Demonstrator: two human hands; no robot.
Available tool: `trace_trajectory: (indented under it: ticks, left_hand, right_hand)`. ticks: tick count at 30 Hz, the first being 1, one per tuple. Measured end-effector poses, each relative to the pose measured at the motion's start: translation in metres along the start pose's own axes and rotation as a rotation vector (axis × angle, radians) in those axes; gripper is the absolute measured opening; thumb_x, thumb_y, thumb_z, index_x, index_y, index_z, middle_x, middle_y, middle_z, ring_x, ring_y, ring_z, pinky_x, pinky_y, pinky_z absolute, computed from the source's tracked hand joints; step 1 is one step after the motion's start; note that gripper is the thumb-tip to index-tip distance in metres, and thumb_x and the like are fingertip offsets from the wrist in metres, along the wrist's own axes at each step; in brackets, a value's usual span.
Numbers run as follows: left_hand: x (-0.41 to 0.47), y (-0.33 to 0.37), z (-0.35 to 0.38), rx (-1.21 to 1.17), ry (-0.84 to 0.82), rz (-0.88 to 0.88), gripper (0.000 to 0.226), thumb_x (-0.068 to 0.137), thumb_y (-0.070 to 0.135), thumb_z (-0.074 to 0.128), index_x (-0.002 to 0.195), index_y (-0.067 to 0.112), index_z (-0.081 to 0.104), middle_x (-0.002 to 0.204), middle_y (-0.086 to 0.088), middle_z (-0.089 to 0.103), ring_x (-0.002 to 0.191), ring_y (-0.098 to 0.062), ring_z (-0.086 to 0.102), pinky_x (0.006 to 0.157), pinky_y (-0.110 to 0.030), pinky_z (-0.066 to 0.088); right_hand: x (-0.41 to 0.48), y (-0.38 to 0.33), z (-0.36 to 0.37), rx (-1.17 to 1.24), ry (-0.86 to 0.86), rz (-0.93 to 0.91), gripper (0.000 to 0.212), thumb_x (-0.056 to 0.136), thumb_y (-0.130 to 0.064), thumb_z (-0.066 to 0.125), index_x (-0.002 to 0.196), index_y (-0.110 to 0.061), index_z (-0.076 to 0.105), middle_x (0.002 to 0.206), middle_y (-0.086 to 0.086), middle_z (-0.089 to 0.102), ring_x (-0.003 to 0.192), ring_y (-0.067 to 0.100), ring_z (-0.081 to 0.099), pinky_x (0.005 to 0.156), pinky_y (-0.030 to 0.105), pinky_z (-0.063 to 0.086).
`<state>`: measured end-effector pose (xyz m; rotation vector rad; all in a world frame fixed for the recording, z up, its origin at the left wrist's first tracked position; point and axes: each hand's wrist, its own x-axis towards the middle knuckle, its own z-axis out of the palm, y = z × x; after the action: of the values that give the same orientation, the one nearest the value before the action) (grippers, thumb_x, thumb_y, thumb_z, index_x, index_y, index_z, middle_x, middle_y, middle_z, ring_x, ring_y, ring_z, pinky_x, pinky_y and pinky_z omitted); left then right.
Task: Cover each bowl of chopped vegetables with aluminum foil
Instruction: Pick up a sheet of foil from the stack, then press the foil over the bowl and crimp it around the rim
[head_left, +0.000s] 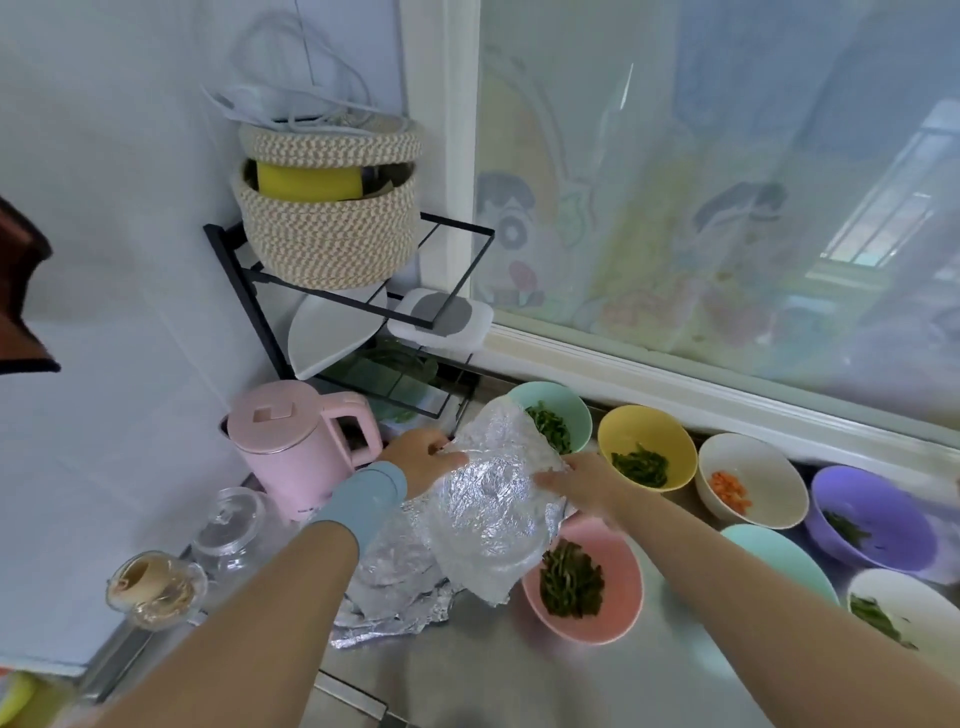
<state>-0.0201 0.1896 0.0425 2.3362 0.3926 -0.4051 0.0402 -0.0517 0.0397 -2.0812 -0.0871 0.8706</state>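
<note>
I hold one crumpled sheet of foil (493, 499) between both hands, lifted off the counter (519, 675). My left hand (423, 460) pinches its left edge with the fingers curled over the top. My right hand (582, 480) holds the right edge, fingers on top; the thumb is hidden beneath.

Just beyond the grip, the sheet's far end covers part of the green bowl (569, 408), where chopped greens still show. The near end hangs over the rim of the pink bowl (618, 587), which sits below my right hand with greens in it.

The yellow bowl (652, 431) stands just right of my right hand. Further right are the white bowl (763, 470) with orange cubes and the purple bowl (878, 512). Nearer me, right of that forearm, are a teal bowl (779, 551) and a second white bowl (906, 592).

A foil pile (389, 603) lies under my left wrist. The pink kettle (296, 441) stands left of that hand, with a glass pot (234, 530) nearer me and a cup (150, 587) nearest.
</note>
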Motion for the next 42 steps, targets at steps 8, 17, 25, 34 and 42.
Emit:
trace_trajectory:
  ticks: [8,17,25,34,42]
  left_hand:
    - [0.002,0.041,0.093,-0.031,-0.042,-0.039,0.036,0.092,0.051,0.054,0.104,0.017,0.053,0.095,0.001,0.058,0.084,-0.018,0.056,0.076,-0.033,0.044]
    - [-0.005,0.050,0.166,0.353,0.237,0.257,0.047,0.087,0.004,0.054,0.132,0.018,0.050,0.136,-0.003,0.046,0.125,-0.025,0.045,0.104,-0.036,0.038]
    - [-0.009,0.045,0.209,0.630,-0.050,0.270,0.077,0.098,0.059,0.028,0.154,0.025,-0.013,0.158,0.004,-0.028,0.148,-0.017,-0.021,0.122,-0.043,-0.004]
    - [-0.005,0.035,0.219,0.586,0.004,0.243,0.106,0.082,0.079,0.040,0.152,0.027,-0.021,0.160,0.005,-0.024,0.150,-0.023,-0.008,0.121,-0.042,0.005]
    - [-0.008,0.041,0.228,0.682,0.048,0.282,0.117,0.076,0.086,0.033,0.153,0.015,-0.018,0.157,-0.004,-0.031,0.147,-0.025,-0.023,0.120,-0.044,-0.012]
  right_hand:
    - [-0.022,0.077,-0.067,0.081,0.024,0.225,0.044,0.084,-0.017,0.075,0.126,-0.013,0.060,0.120,0.008,0.064,0.089,0.026,0.071,0.066,0.036,0.062]
    - [-0.019,0.141,-0.051,-0.275,0.332,0.069,0.029,0.092,-0.018,0.049,0.112,-0.029,0.067,0.107,0.000,0.069,0.095,0.021,0.063,0.083,0.031,0.051]
    - [-0.010,0.153,-0.031,-0.359,0.343,0.002,0.034,0.100,-0.016,0.042,0.132,-0.015,0.051,0.129,0.006,0.056,0.116,0.022,0.053,0.097,0.029,0.041]
    - [-0.015,0.164,-0.071,0.019,0.168,0.071,0.035,0.086,-0.015,0.071,0.118,-0.026,0.064,0.087,0.002,0.061,0.068,0.013,0.056,0.059,0.023,0.050]
    - [-0.024,0.156,-0.033,-0.582,0.571,-0.178,0.069,0.070,0.011,0.054,0.132,-0.021,0.055,0.132,0.004,0.049,0.121,0.025,0.046,0.101,0.039,0.045]
